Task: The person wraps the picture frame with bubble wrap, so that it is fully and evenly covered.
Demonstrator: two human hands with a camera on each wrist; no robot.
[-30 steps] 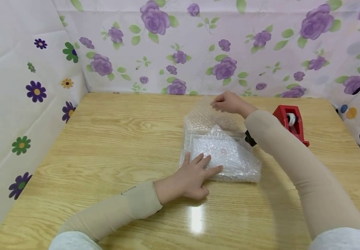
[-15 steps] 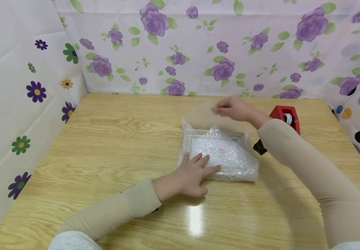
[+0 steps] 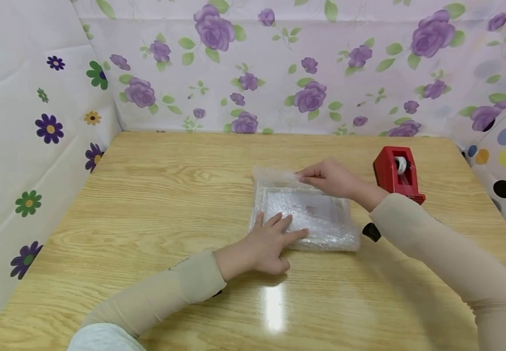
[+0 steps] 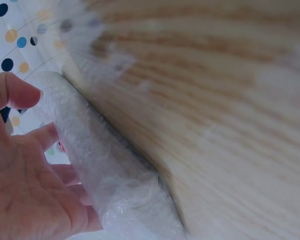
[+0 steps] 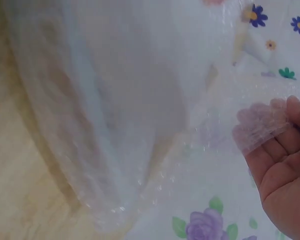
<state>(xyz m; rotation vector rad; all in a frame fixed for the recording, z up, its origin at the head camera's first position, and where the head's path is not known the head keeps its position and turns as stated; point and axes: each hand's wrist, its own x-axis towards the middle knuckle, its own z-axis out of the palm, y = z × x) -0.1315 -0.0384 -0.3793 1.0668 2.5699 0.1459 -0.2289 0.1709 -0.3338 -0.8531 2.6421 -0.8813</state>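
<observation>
A flat framed item, pale and rectangular, lies on the table under clear bubble wrap. My left hand rests on its near left part with the fingers spread. In the left wrist view those fingers lie against the wrapped edge, and the thumb stands apart from it. At the far edge my right hand pinches the loose flap of the wrap. The right wrist view shows the clear sheet between thumb and fingers. What the frame holds is blurred by the plastic.
A red tape dispenser with a roll of tape stands right of the package, beyond the right forearm. The wooden table reaches back to a flowered cloth. A black piece shows by the right sleeve.
My right hand has brought the raised flap of bubble wrap down and toward me, over the frame's far side. The left hand has kept its place on the package.
</observation>
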